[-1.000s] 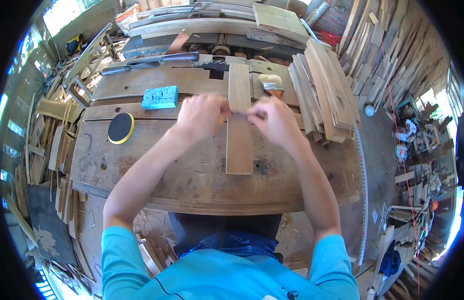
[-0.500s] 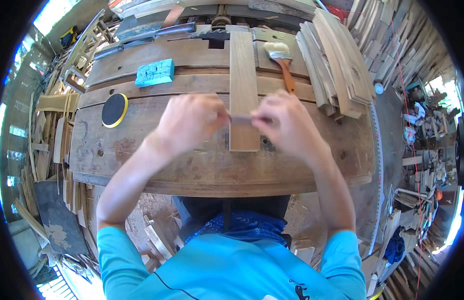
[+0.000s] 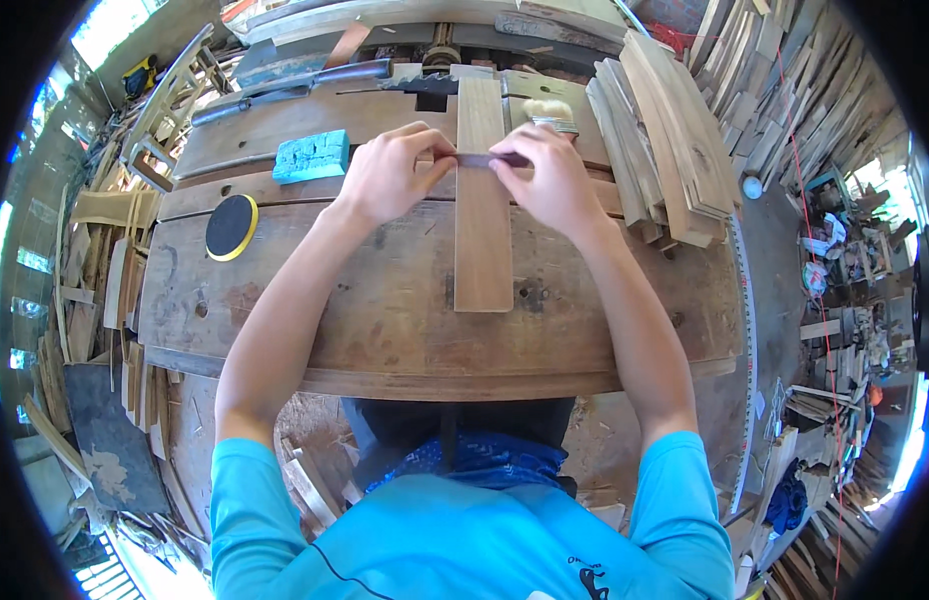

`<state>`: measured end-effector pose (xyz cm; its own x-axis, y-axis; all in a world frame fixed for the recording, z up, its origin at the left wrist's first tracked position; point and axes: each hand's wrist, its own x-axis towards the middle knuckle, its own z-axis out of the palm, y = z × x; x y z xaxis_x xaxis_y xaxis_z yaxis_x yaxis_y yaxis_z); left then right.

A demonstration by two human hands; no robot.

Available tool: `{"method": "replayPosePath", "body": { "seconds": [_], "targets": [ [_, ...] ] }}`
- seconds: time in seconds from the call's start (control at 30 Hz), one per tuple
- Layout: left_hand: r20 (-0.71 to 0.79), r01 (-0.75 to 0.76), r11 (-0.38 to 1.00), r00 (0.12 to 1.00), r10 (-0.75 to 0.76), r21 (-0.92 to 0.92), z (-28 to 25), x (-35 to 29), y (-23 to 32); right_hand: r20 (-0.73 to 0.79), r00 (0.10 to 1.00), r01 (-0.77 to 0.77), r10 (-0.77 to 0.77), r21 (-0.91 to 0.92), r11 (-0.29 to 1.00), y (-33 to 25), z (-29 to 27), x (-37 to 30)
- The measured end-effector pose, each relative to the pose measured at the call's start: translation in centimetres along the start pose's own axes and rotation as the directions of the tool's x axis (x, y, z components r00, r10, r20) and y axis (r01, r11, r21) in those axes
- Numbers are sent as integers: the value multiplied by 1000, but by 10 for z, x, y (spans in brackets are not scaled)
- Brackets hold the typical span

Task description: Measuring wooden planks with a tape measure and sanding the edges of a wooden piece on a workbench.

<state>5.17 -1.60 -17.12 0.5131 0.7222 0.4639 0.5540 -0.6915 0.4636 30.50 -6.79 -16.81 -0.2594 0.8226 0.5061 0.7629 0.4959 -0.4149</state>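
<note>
A flat wooden board point(image 3: 484, 255) lies lengthwise on the workbench point(image 3: 385, 330), pointing away from me. Across its far half sits a thin dark strip that looks like a card scraper point(image 3: 474, 160). My left hand point(image 3: 393, 172) pinches the strip's left end between thumb and fingers. The right end is pinched the same way by my right hand point(image 3: 550, 178). Just beyond that hand, pale bristles of a paintbrush point(image 3: 551, 112) show; its handle is hidden behind the hand.
Left on the bench are a crumbly blue block point(image 3: 312, 157) and a black round pad with yellow edge point(image 3: 232, 228). A long dark tool point(image 3: 285, 88) lies at the back left. Stacked wooden slats point(image 3: 675, 140) stand at the right. Timber piles surround the bench.
Both hands have slid away from me along the board, carrying the scraper from near its front end to its far half. My right hand now covers the brush handle.
</note>
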Motion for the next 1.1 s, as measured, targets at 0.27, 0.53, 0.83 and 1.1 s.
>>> {"method": "replayPosePath", "body": {
  "seconds": [0.27, 0.53, 0.83, 1.1],
  "targets": [
    [74, -66, 998, 995, 64, 21, -6, -3, 5, -55, 998, 13, -11, 36, 999, 1, -8, -9],
    [36, -71, 997, 997, 70, 20, -6, -2, 11, -74, 997, 14, -11, 50, 999, 2, -8, -11],
    [42, -73, 996, 997, 71, 46, -12, -4, 7, -78, 997, -6, 12, 86, 996, 1, -9, -13],
    [48, -51, 999, 998, 51, 10, -17, -3, 8, -124, 992, 25, -15, 74, 997, 4, -11, -11]
  ]
}}
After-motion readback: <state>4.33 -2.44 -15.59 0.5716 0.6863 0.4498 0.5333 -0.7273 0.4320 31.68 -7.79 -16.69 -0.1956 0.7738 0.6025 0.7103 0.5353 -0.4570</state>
